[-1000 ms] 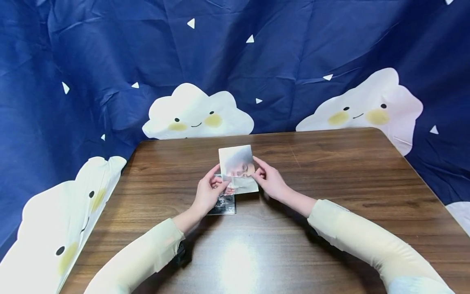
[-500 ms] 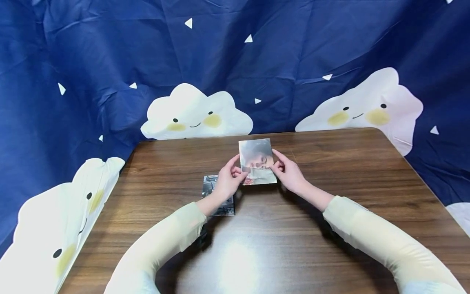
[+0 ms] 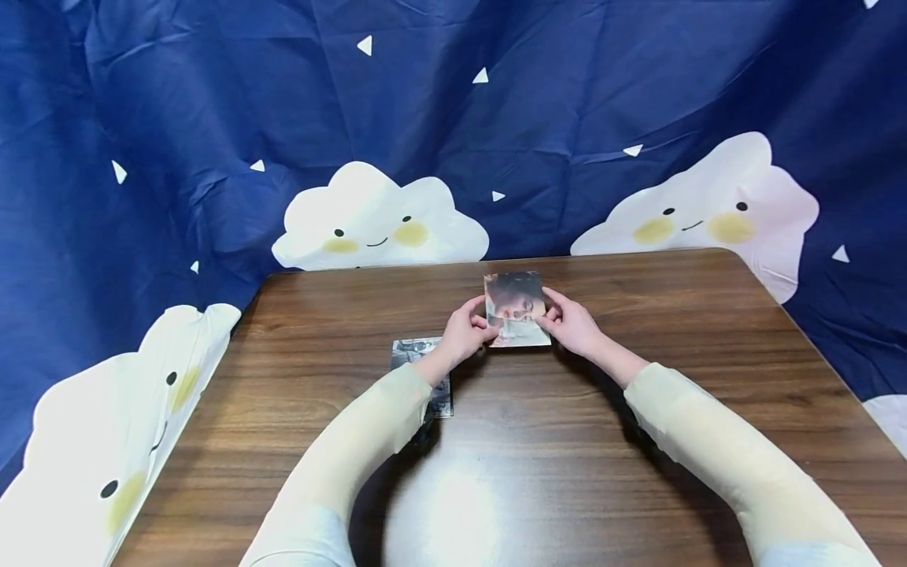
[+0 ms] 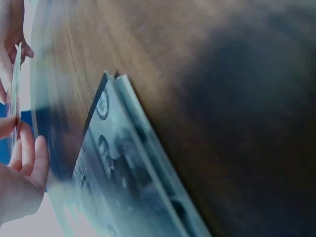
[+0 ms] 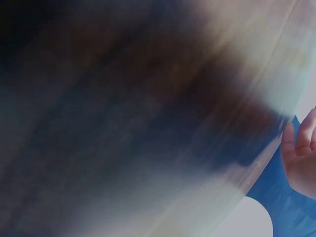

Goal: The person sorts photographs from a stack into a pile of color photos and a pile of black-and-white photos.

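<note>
A portrait-printed card (image 3: 516, 309) is held just above the far part of the table (image 3: 538, 441), its left edge pinched by the left hand (image 3: 464, 331) and its right edge by the right hand (image 3: 572, 327). A thin stack with grey printing (image 4: 118, 163) lies on the table, partly hidden by the left wrist. Behind hangs a blue cloud-patterned cloth (image 3: 425, 102).

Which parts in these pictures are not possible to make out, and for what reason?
Head view: the middle of the dark card, hidden by the left arm; the back of the held photo, turned away.
Left wrist view: the dark card's lower end, cut off by the bottom edge.
Right wrist view: part of the right hand, cut off by the right edge; the table, mostly blurred.
</note>
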`<action>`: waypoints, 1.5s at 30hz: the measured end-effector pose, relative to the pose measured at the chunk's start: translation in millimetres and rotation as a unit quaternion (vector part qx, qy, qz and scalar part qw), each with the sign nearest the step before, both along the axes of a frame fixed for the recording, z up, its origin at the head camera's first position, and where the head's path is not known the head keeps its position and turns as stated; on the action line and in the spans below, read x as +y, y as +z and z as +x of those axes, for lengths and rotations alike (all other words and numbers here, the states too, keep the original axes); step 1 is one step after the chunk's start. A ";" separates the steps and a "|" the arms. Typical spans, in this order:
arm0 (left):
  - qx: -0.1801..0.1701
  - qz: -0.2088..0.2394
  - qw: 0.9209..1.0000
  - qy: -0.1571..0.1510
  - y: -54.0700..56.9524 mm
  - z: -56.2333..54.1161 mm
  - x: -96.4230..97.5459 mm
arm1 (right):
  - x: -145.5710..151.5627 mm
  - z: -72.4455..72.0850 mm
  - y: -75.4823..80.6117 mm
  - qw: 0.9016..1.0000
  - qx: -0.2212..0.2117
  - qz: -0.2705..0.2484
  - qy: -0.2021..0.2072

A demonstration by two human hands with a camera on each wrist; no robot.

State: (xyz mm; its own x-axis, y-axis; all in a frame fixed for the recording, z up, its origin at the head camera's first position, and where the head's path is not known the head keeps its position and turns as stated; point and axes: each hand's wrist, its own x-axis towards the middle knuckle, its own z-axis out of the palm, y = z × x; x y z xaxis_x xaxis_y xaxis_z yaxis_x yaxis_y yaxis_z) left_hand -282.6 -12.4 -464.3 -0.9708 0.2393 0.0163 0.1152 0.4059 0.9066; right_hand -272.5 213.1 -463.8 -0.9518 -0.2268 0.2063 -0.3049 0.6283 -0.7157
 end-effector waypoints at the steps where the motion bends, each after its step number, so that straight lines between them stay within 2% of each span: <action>1: 0.002 -0.008 1.000 -0.002 -0.5 -2.4 1.6 | 1.1 -2.5 -0.4 1.000 -0.003 0.006 0.002; 9: 0.006 -0.053 0.999 0.000 -6.5 -16.2 14.9 | 10.9 -17.3 -5.2 0.998 -0.014 0.052 0.010; 19: -0.001 -0.126 0.992 -0.007 -3.8 -19.9 23.5 | 16.1 -21.6 -8.3 0.994 -0.059 0.092 0.000; 23: -0.008 -0.137 0.991 0.006 -5.2 -20.4 23.8 | 14.5 -23.4 -9.6 0.993 -0.075 0.093 -0.010; 28: -0.006 -0.154 0.988 0.016 -5.4 -20.7 23.1 | 11.4 -23.5 -9.8 0.992 -0.074 0.100 -0.022; 45: -0.016 -0.162 0.986 0.020 -4.8 -26.8 21.8 | 6.6 -25.2 -10.0 0.987 -0.074 0.135 -0.036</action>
State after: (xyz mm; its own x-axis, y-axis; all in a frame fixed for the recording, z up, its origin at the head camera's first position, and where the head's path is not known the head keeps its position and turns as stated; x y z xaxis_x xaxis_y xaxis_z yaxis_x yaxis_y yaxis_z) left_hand -309.3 9.4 -469.1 -0.9785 0.1878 -0.0855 0.0664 0.6788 0.7313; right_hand -297.7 219.7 -473.8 -0.9827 -0.1851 0.0058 -0.1574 0.8182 -0.5530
